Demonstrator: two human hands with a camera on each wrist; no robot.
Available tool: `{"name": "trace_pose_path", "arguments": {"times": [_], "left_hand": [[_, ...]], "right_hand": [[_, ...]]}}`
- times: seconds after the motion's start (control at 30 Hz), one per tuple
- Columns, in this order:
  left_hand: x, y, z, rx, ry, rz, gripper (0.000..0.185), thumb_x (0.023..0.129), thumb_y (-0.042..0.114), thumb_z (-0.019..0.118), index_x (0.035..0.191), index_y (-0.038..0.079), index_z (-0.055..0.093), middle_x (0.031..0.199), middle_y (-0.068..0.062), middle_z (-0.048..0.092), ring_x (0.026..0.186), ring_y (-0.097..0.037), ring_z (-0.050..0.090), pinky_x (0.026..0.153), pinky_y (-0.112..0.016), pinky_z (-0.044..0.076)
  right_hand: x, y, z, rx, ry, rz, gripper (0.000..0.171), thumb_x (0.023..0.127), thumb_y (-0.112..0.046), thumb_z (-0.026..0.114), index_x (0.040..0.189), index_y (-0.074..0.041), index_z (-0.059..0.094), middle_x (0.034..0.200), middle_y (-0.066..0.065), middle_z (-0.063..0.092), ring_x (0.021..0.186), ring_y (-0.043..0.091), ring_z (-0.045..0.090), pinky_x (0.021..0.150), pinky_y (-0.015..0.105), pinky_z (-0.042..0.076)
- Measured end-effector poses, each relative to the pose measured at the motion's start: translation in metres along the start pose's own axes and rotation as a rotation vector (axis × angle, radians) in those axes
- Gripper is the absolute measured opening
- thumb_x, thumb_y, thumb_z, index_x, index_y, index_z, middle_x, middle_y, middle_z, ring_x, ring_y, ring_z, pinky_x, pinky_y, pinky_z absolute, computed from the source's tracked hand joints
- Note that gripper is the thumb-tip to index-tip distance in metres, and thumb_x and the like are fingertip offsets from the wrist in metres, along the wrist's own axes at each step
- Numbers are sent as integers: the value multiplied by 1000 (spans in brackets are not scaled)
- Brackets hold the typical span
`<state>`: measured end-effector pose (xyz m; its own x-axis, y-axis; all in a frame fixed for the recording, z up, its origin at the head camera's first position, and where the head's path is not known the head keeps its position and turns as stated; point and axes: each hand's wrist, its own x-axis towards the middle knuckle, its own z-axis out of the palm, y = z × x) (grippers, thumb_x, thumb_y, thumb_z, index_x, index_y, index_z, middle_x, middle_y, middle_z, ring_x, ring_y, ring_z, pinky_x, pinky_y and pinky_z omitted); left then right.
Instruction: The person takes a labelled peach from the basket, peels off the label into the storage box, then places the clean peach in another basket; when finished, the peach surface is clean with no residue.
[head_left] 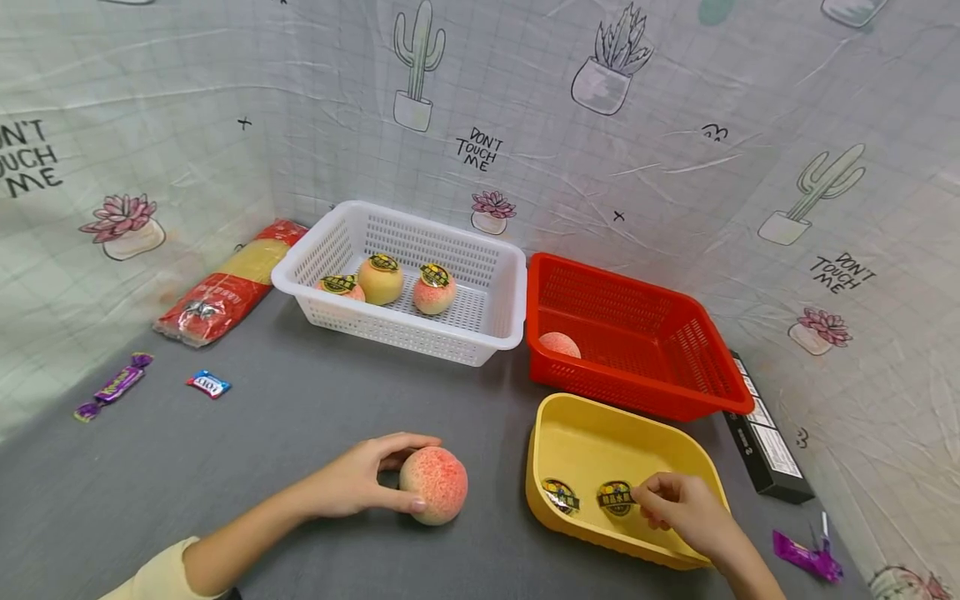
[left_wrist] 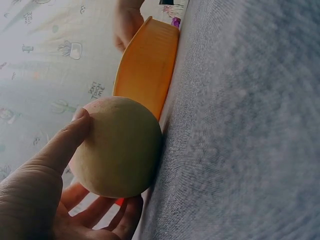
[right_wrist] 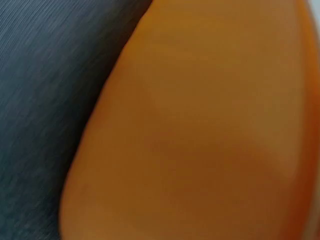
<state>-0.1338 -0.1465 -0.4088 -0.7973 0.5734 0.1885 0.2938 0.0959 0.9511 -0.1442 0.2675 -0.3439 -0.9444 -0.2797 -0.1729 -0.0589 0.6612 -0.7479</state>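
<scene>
My left hand (head_left: 375, 477) grips a pink and cream peach (head_left: 435, 486) on the grey table, thumb on the near side and fingers on the far side. In the left wrist view the peach (left_wrist: 120, 147) shows its pale side between thumb and fingers. My right hand (head_left: 686, 508) is inside the yellow tub (head_left: 626, 417), thumb and forefinger pinching the right edge of a black and gold fruit sticker (head_left: 616, 498). A second sticker (head_left: 560, 495) lies at the tub's left. The right wrist view is filled by the tub's blurred outer wall (right_wrist: 200, 110), and no fingers show there.
Behind, a white basket (head_left: 397, 333) holds three peaches with stickers. Beside it a red basket (head_left: 637, 383) holds one peach (head_left: 560, 343). Wrapped candies (head_left: 120, 385) and a red packet (head_left: 228, 287) lie left; a black box (head_left: 772, 450) and purple wrapper (head_left: 806, 557) lie right.
</scene>
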Motion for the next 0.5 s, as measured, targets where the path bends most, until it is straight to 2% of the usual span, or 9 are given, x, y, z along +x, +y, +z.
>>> {"name": "trace_pose_path", "arguments": {"times": [0.2, 0.37, 0.5], "left_hand": [[0, 1, 1, 3, 8, 6, 65, 82, 20, 76, 135, -5, 46, 133, -16, 50, 118, -15, 51, 95, -23, 41], [0, 3, 2, -9, 7, 12, 65, 83, 19, 75, 135, -5, 45, 134, -16, 49, 118, -15, 50, 95, -23, 41], [-1, 3, 2, -18, 6, -3, 66, 82, 18, 76, 135, -6, 45, 134, -16, 49, 117, -15, 51, 95, -23, 41]], "right_hand": [[0, 13, 2, -255, -1, -8, 20, 87, -17, 67, 71, -7, 61, 58, -3, 51, 53, 7, 43, 50, 22, 36], [3, 16, 6, -329, -29, -54, 23, 84, -16, 69, 64, -10, 60, 56, -7, 47, 51, 4, 42, 50, 22, 36], [6, 17, 9, -330, -46, -36, 24, 83, -17, 69, 62, -10, 59, 54, -7, 46, 48, 5, 41, 49, 22, 35]]}}
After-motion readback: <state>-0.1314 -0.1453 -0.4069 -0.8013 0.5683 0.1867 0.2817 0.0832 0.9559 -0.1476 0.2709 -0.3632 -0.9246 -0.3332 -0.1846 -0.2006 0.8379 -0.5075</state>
